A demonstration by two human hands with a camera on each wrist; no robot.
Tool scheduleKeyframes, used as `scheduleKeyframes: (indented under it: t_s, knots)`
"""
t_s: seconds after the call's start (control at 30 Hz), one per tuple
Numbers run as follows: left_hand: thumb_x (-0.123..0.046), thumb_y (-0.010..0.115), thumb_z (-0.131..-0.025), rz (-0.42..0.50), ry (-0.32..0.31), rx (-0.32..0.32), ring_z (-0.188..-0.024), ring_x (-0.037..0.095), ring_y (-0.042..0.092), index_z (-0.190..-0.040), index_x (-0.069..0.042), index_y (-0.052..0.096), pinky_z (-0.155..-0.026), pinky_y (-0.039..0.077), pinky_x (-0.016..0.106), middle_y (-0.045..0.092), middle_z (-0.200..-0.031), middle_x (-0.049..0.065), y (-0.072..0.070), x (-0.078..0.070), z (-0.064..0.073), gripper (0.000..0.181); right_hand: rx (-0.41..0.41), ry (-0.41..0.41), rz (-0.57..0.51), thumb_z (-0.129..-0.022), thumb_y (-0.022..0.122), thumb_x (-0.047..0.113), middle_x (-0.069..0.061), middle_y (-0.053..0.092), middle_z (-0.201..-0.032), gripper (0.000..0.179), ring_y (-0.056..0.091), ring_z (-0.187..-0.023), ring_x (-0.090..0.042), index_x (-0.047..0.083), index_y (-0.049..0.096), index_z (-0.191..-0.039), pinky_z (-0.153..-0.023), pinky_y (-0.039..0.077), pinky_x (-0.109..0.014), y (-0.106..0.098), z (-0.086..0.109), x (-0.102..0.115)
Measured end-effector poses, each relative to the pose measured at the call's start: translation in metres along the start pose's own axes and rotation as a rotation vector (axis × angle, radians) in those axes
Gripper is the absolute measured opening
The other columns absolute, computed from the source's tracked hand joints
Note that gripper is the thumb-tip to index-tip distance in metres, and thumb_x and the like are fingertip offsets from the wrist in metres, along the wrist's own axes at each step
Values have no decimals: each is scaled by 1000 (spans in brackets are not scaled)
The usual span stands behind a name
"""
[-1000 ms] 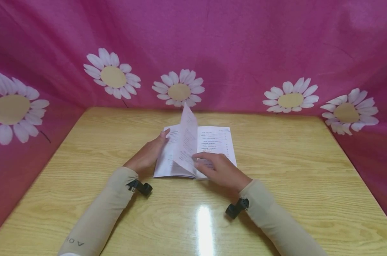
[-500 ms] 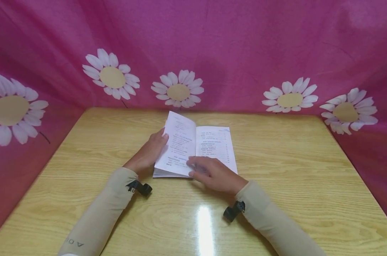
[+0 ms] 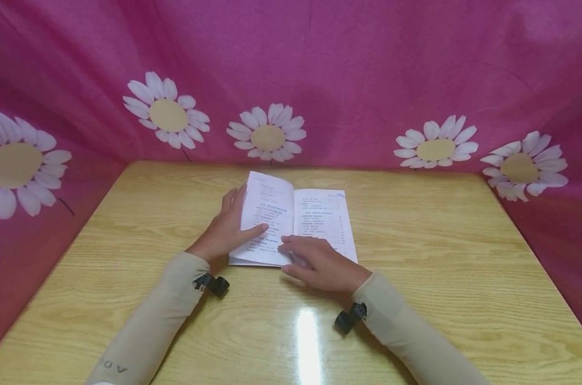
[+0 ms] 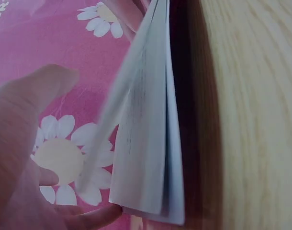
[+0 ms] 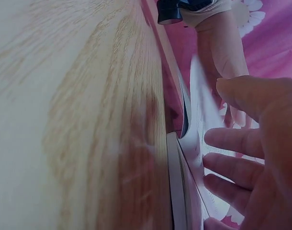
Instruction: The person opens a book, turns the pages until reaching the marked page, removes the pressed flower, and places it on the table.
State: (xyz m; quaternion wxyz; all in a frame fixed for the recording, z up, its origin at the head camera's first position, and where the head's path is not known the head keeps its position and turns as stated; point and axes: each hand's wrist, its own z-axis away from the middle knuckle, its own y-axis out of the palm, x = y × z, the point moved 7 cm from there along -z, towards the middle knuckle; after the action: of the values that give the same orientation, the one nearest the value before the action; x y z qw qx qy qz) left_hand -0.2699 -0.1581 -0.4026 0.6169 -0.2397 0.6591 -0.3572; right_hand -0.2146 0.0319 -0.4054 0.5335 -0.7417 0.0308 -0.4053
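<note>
An open book (image 3: 322,211) with printed white pages lies on the table, its left leaf (image 3: 267,198) slightly raised. My left hand (image 3: 221,230) is at the book's left edge, fingers along the outer side and thumb stretched over the leaf in the head view. In the left wrist view the thumb (image 4: 45,88) stands apart from the blurred leaf (image 4: 115,103), while a fingertip reaches the lower corner of the pages. My right hand (image 3: 327,264) lies over the lower middle, loosely bent fingers (image 5: 234,141) touching the pages near the spine.
The wood-grain table (image 3: 440,278) extends around the book. A pink curtain (image 3: 349,69) with white daisies hangs behind and at both sides. Each sleeved wrist carries a small black camera, such as the left one (image 3: 214,283). A bright reflection lies on the front tabletop.
The leaf that stood upright has swung over to the left. My left thumb has moved from the outer edge to over the leaf. My right hand has shifted slightly left and down.
</note>
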Motion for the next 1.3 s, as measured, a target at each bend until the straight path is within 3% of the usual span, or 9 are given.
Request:
scheduleKeyframes:
  t_s: [0.17,0.33,0.47,0.6,0.8,1.3]
  knots:
    - [-57,70,-80,-60,22,16,-138,43,29,-156,-24,1,-103,34,61,-6,-160,11,1,-3,3,108,14,-3,18,-95,56,44,-5,42,-150,52,35,-138,-18,15,53,-137,-112,27,-43,2,0,-1]
    - [-60,70,-79,-156,61,60,-146,35,9,-157,-21,11,-110,24,60,-6,-161,12,4,-8,5,105,30,17,15,-95,55,48,-3,40,-151,55,32,-140,-17,16,52,-139,-112,25,-44,4,1,-4]
    - [-60,70,-78,-285,139,81,-146,37,0,-155,-17,22,-110,15,65,1,-161,15,6,-16,8,100,35,12,13,-95,54,48,-3,38,-152,56,31,-140,-17,16,51,-140,-113,24,-45,4,1,-4]
    - [-62,69,-77,-347,193,117,-146,38,-4,-153,-19,29,-109,7,69,4,-162,12,11,-19,10,96,36,5,24,-95,54,49,-2,38,-152,56,31,-141,-17,16,51,-140,-113,24,-45,4,2,-3]
    - [-64,70,-76,-331,203,168,-147,35,-9,-154,-23,28,-108,-1,70,8,-162,6,17,-19,12,98,53,18,34,-95,52,52,-1,36,-153,57,29,-141,-14,17,50,-141,-113,23,-45,5,1,-5]
    - [-63,71,-75,-274,119,248,-147,30,-10,-154,-31,26,-110,-6,65,5,-163,0,31,-9,14,96,46,8,30,-95,52,52,-1,38,-153,57,30,-141,-15,17,50,-140,-113,25,-46,4,2,-4]
